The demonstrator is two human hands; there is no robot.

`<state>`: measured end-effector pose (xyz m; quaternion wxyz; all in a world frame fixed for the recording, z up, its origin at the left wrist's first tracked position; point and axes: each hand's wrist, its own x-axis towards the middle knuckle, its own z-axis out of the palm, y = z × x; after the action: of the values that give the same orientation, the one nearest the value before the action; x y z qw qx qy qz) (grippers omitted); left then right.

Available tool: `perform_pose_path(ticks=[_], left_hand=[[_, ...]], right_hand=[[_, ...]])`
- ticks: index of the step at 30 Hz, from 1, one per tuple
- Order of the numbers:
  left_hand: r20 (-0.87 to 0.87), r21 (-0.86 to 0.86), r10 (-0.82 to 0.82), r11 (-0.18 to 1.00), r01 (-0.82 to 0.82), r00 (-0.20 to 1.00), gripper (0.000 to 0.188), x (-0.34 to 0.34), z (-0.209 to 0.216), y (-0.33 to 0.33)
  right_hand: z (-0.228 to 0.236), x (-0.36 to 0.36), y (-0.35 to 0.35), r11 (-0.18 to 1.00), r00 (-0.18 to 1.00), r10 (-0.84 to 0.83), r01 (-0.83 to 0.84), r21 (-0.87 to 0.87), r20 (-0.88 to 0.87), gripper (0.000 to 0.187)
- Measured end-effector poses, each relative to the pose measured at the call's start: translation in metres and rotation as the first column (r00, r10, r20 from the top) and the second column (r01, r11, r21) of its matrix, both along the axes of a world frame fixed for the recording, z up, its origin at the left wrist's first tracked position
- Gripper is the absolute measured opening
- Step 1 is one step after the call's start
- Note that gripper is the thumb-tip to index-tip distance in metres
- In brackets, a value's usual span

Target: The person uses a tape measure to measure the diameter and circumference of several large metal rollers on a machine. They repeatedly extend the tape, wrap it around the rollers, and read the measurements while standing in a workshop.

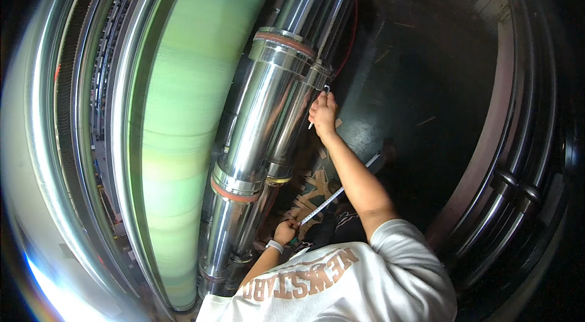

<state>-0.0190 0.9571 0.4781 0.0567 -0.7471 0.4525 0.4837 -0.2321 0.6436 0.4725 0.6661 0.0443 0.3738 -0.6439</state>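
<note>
My right hand (323, 112) is closed around a slim, light-coloured tool whose exact kind I cannot make out. One pale end of it sticks out below the fingers, and the other rises above them beside the thin shaft (315, 76) of a machine. Lower down, my left hand (285, 232), with a white band at the wrist, is closed at the near end of a white measuring tape (323, 204) with tick marks. The tape runs out slantwise to the upper right, passing behind my right forearm. A polished metal cylinder (244, 121) with reddish rings lies left of both hands.
A large green roller (183, 96) curves along the left, with metal rails (125, 109) beyond it. Cardboard-like scraps (312, 191) lie on the dark floor (414, 96) below the machine. Black rollers (512, 182) stand at the right. A thin red cable (350, 48) runs beside the shaft.
</note>
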Motion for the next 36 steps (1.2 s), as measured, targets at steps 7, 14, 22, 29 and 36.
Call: perform_pose_path(ticks=[7,14,22,29,36], left_hand=[[0.199,-0.054,-0.165,0.982,0.179,0.966,0.021,0.064,0.002,0.019],[0.124,-0.071,-0.026,0.997,0.035,0.992,0.025,0.044,0.007,0.040],[0.044,-0.214,-0.004,0.977,0.014,0.999,0.023,0.034,0.049,0.019],[0.031,-0.418,-0.021,0.908,0.032,0.999,0.021,0.030,0.062,0.009],[-0.026,-0.439,0.140,0.888,-0.137,0.990,0.018,-0.040,0.097,-0.046]], right_hand=[[-0.075,-0.040,-0.010,0.930,0.249,-0.024,-0.350,-0.113,-0.968,0.030],[-0.044,-0.064,-0.002,0.864,0.388,0.260,-0.502,0.034,-0.884,0.049],[-0.049,-0.040,-0.033,0.992,0.431,0.058,-0.126,0.004,-0.901,0.048],[-0.044,-0.108,-0.118,0.991,0.188,0.134,-0.047,0.127,-0.973,0.069],[-0.006,-0.166,-0.172,0.974,0.128,0.197,-0.141,0.179,-0.972,0.071]])
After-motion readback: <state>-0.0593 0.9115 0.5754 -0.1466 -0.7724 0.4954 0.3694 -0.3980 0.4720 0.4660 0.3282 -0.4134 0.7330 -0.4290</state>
